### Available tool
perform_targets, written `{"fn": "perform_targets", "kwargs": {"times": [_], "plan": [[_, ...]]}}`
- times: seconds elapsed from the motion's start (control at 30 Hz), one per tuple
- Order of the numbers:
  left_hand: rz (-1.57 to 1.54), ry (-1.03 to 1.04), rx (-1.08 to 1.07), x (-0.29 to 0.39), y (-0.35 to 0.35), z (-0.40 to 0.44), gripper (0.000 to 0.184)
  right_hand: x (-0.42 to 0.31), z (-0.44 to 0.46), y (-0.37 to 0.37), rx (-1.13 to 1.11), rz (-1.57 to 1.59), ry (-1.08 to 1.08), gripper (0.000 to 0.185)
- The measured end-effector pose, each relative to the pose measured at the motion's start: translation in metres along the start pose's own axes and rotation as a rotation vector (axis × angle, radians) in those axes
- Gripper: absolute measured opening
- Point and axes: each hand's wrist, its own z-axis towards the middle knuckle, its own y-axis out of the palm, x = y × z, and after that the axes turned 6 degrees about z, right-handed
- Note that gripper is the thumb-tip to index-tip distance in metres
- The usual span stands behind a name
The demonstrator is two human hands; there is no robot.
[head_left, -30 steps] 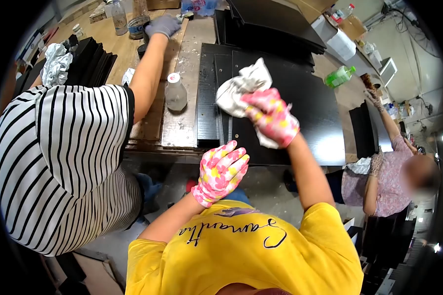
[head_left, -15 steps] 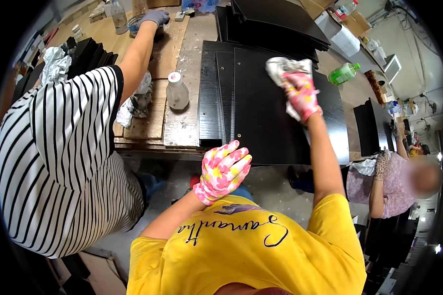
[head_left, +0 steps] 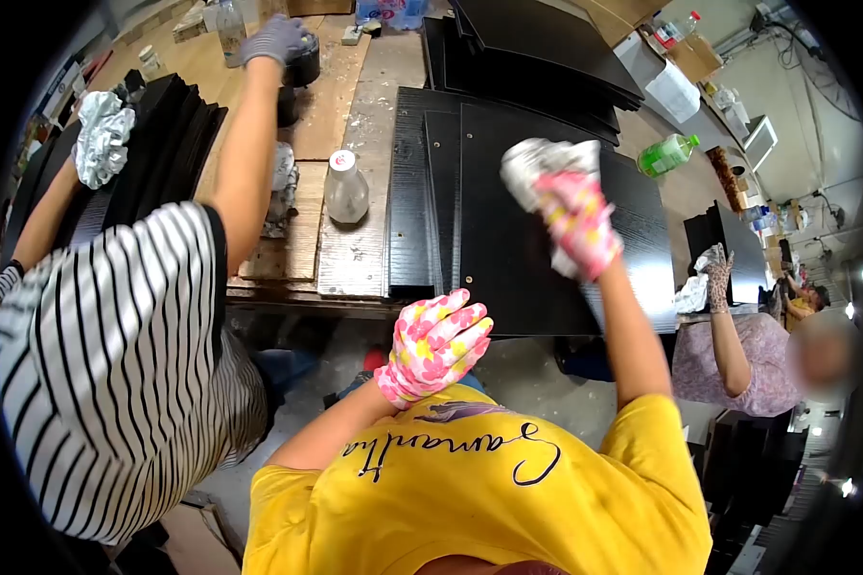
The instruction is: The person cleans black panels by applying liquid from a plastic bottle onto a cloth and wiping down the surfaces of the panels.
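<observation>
My right hand (head_left: pixel 577 225), in a pink, yellow and white flowered glove, is closed on a crumpled white cloth (head_left: pixel 532 172). The cloth lies against the upper part of a glossy black board (head_left: pixel 503 249) with small holes along its left side. More black boards show under it. My left hand (head_left: pixel 436 350), gloved to match, hovers before my yellow shirt near the board's front edge. Its fingers are stretched out and nothing is in them.
A clear bottle with a white cap (head_left: pixel 346 192) stands left of the boards. Stacked black boards (head_left: pixel 547 57) rise behind, and a green bottle (head_left: pixel 668 155) lies right. A striped-shirted person (head_left: pixel 125 374) works at left; another person (head_left: pixel 734 355) stands at right.
My right hand and the cloth have shifted slightly down and left over the board. My left hand barely moves. The striped-shirted person's gloved hand has lifted off the dark container.
</observation>
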Motion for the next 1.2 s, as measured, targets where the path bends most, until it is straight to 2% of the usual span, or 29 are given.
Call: {"fn": "perform_targets", "kwargs": {"times": [0.03,0.17,0.2,0.23,0.3,0.37,0.4,0.43,0.5,0.53,0.57,0.6,0.63,0.7,0.77,0.83,0.9,0.93,0.97,1.0,1.03,1.1,1.13,1.17,1.2], "plan": [[-0.009,-0.011,0.004,-0.001,0.002,-0.003,0.032,-0.022,-0.024,0.018,-0.061,-0.26,-0.303,0.024],[-0.045,0.0,-0.051,-0.005,0.0,0.003,0.033,-0.069,-0.028,0.011,-0.094,-0.03,-0.171,0.026],[-0.056,-0.005,-0.062,-0.005,-0.001,0.005,0.033,-0.043,-0.022,0.007,0.026,0.063,0.056,0.022],[-0.064,-0.01,-0.067,-0.006,-0.002,0.007,0.033,-0.012,-0.01,-0.008,0.035,-0.045,0.119,0.02],[-0.065,-0.011,-0.044,-0.007,-0.001,0.007,0.034,-0.014,-0.013,-0.022,-0.059,0.003,0.204,0.025],[-0.054,-0.012,-0.015,-0.007,0.001,0.005,0.034,-0.065,-0.029,-0.008,-0.157,-0.021,-0.139,0.029],[-0.049,-0.005,-0.024,-0.003,0.001,0.004,0.033,-0.096,-0.036,-0.004,-0.22,0.03,-0.135,0.031],[-0.05,-0.003,-0.044,-0.004,0.0,0.004,0.033,-0.093,-0.037,0.002,-0.17,0.093,-0.125,0.031],[-0.049,0.001,-0.055,-0.004,0.001,0.003,0.031,-0.052,-0.031,0.0,-0.022,0.012,-0.072,0.028],[-0.059,0.0,-0.061,-0.003,-0.001,0.003,0.031,-0.024,-0.023,-0.005,0.03,-0.045,0.034,0.025],[-0.065,0.004,-0.059,-0.004,-0.001,0.004,0.03,0.013,-0.016,-0.011,0.064,0.067,0.302,0.025],[-0.058,-0.006,-0.036,-0.003,0.0,0.003,0.029,0.046,-0.01,-0.018,0.164,-0.214,0.253,0.026],[-0.065,-0.007,-0.02,-0.004,0.002,0.001,0.031,0.07,-0.003,-0.02,0.202,-0.364,0.443,0.029],[-0.056,-0.007,-0.034,-0.003,0.0,0.003,0.032,0.075,0.017,-0.012,0.188,-0.511,0.484,0.034],[-0.046,0.008,-0.022,-0.003,0.001,0.004,0.032,0.058,0.041,0.021,0.117,-0.284,0.379,0.037],[-0.001,0.022,-0.018,-0.001,0.002,0.003,0.033,0.039,0.05,0.078,0.074,-0.278,-0.017,0.037],[0.017,0.02,-0.025,-0.001,0.002,0.004,0.033,-0.037,0.076,0.064,-0.033,-0.177,-0.05,0.031],[0.02,0.024,-0.035,0.0,0.001,0.003,0.033,-0.026,0.08,0.065,0.076,-0.21,-0.016,0.025],[0.036,0.039,-0.012,0.001,0.002,0.003,0.032,0.003,0.089,0.057,0.064,-0.297,0.017,0.025],[0.055,0.057,0.014,0.001,0.003,0.003,0.031,0.034,0.096,0.042,0.022,-0.196,0.244,0.027],[0.05,0.048,0.021,0.001,0.006,-0.001,0.03,0.083,0.091,0.041,0.198,-0.319,0.261,0.027],[0.044,0.036,0.045,0.002,0.008,-0.003,0.03,0.099,0.094,0.032,0.105,-0.371,0.495,0.025],[0.073,0.053,0.057,0.003,0.008,0.001,0.03,0.084,0.099,0.048,0.163,-0.496,0.321,0.024],[0.072,0.056,0.064,0.002,0.008,0.003,0.03,0.047,0.106,0.058,-0.011,-0.301,0.273,0.023],[0.068,0.065,0.065,0.001,0.008,0.003,0.03,0.033,0.109,0.087,0.088,-0.295,0.08,0.024]]}}
